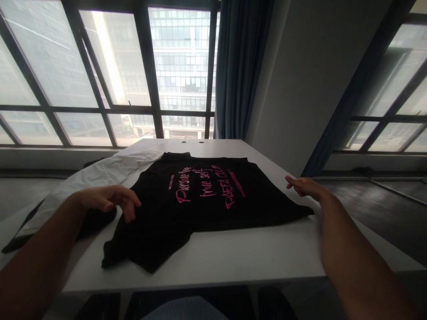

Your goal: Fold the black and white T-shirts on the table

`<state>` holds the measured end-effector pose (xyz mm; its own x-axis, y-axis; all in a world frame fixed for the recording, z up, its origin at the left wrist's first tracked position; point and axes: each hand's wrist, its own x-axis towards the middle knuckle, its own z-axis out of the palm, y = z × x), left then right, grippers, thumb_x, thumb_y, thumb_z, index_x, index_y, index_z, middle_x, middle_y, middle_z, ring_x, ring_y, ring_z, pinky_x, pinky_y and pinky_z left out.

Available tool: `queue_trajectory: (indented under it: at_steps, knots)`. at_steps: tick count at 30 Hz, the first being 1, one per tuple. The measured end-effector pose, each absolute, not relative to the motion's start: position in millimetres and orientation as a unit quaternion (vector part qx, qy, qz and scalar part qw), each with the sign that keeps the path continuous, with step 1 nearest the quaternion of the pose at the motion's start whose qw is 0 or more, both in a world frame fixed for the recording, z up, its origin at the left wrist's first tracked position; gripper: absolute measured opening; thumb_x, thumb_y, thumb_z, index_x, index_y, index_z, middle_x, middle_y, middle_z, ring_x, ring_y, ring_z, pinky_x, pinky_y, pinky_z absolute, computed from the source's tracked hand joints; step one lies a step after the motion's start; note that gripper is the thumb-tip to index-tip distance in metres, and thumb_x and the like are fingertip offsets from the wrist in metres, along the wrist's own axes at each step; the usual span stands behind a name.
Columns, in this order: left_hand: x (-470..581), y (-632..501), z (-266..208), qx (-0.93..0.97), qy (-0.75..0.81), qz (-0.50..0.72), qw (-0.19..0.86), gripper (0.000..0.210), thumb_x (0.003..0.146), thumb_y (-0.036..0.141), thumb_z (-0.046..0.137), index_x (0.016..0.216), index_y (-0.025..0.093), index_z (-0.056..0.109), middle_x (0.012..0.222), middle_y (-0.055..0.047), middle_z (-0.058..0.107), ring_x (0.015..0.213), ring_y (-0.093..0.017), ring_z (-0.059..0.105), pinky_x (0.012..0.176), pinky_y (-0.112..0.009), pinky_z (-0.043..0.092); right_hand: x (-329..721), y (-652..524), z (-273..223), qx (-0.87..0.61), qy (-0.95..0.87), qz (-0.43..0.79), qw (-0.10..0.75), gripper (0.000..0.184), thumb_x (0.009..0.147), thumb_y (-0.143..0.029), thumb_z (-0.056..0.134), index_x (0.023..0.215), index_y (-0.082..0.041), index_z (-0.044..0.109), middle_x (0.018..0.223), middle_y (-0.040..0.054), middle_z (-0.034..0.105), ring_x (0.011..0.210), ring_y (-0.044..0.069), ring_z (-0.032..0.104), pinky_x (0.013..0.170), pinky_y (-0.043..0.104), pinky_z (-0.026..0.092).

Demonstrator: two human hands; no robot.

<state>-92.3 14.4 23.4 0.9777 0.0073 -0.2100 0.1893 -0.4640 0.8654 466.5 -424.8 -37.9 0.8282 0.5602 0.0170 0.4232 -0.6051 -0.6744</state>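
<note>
A black T-shirt (pixel 213 213) with pink handwritten-style lettering lies spread flat on the white table (pixel 250 253), its collar end to the left and its hem to the right. Over the collar end hovers my left hand (pixel 115 200), fingers apart and loosely bent, holding nothing. Just beyond the hem on the right is my right hand (pixel 305 186), its fingers loosely curled with one fingertip pointing left. No cloth shows in it, and it appears apart from the shirt. One hem corner lies below that hand, near the front.
White cloth (pixel 100 171) lies bunched along the table's left side, with dark fabric (pixel 100 220) beneath my left forearm. Large windows (pixel 180 62) and a blue curtain (pixel 240 66) stand behind the table. A grey floor (pixel 376 213) shows at the right.
</note>
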Motion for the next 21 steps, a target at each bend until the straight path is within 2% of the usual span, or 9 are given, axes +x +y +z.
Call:
queue_trajectory:
  at_steps: [2,5,8,10,12,16,18,21]
  knots:
    - [-80,4,34,0.848,0.007,-0.113,0.518,0.073,0.062,0.078,0.080,0.106,0.021,0.080,0.091,-0.011,0.080,0.085,-0.030,0.073,0.082,-0.039,0.055,467,-418,-40,-0.887,-0.278,0.138,0.342,0.076,0.069,-0.093,0.058,0.076,-0.018,0.070,0.056,0.0033,0.055,0.053,0.016,0.053,0.054,0.032,0.049]
    - [-58,-34,28,0.877,-0.095,-0.140,0.449,0.064,0.069,0.075,0.079,0.102,0.020,0.079,0.097,-0.011,0.077,0.086,-0.026,0.071,0.081,-0.034,0.055,466,-408,-44,-0.879,-0.287,0.189,0.330,0.069,0.070,-0.085,0.065,0.083,-0.018,0.072,0.067,0.0074,0.067,0.065,0.020,0.065,0.062,0.031,0.054]
    - [-40,-79,3,0.929,-0.136,-0.136,0.317,0.061,0.065,0.072,0.083,0.102,0.023,0.078,0.100,-0.008,0.073,0.085,-0.024,0.068,0.076,-0.031,0.054,463,-403,-47,-0.883,-0.287,0.202,0.312,0.065,0.073,-0.081,0.067,0.088,-0.018,0.073,0.074,0.0103,0.072,0.073,0.023,0.070,0.069,0.032,0.056]
    - [-33,-96,-11,0.965,-0.117,-0.104,0.212,0.057,0.065,0.067,0.086,0.101,0.025,0.077,0.102,-0.006,0.071,0.092,-0.026,0.067,0.080,-0.032,0.052,462,-402,-47,-0.888,-0.288,0.198,0.298,0.064,0.076,-0.079,0.066,0.091,-0.017,0.074,0.079,0.0120,0.075,0.077,0.024,0.072,0.072,0.032,0.057]
    - [-29,-102,-19,0.980,-0.095,-0.083,0.152,0.048,0.068,0.058,0.087,0.100,0.024,0.075,0.105,-0.005,0.069,0.096,-0.027,0.067,0.081,-0.031,0.050,462,-403,-48,-0.893,-0.289,0.191,0.288,0.064,0.078,-0.078,0.065,0.095,-0.017,0.075,0.085,0.0135,0.077,0.079,0.025,0.073,0.074,0.033,0.058]
    - [-26,-96,-19,0.981,-0.093,-0.085,0.145,0.009,0.088,0.031,0.071,0.089,0.022,0.070,0.099,-0.003,0.067,0.087,-0.020,0.066,0.077,-0.029,0.047,463,-403,-48,-0.896,-0.284,0.191,0.282,0.062,0.082,-0.073,0.066,0.100,-0.015,0.074,0.097,0.0169,0.078,0.079,0.023,0.073,0.074,0.032,0.059]
    - [-25,-93,-17,0.976,-0.110,-0.079,0.172,0.009,0.091,0.026,0.063,0.085,0.021,0.066,0.095,-0.003,0.066,0.083,-0.018,0.063,0.077,-0.028,0.046,464,-402,-48,-0.897,-0.284,0.191,0.280,0.060,0.084,-0.070,0.066,0.101,-0.014,0.073,0.101,0.0179,0.077,0.079,0.022,0.072,0.075,0.031,0.059]
    - [-24,-86,-14,0.952,-0.089,-0.058,0.286,0.023,0.094,0.041,0.060,0.086,0.020,0.058,0.086,-0.001,0.061,0.074,-0.015,0.055,0.069,-0.026,0.045,464,-401,-47,-0.896,-0.284,0.192,0.281,0.057,0.087,-0.067,0.065,0.104,-0.013,0.072,0.104,0.0183,0.077,0.080,0.022,0.073,0.075,0.032,0.060]
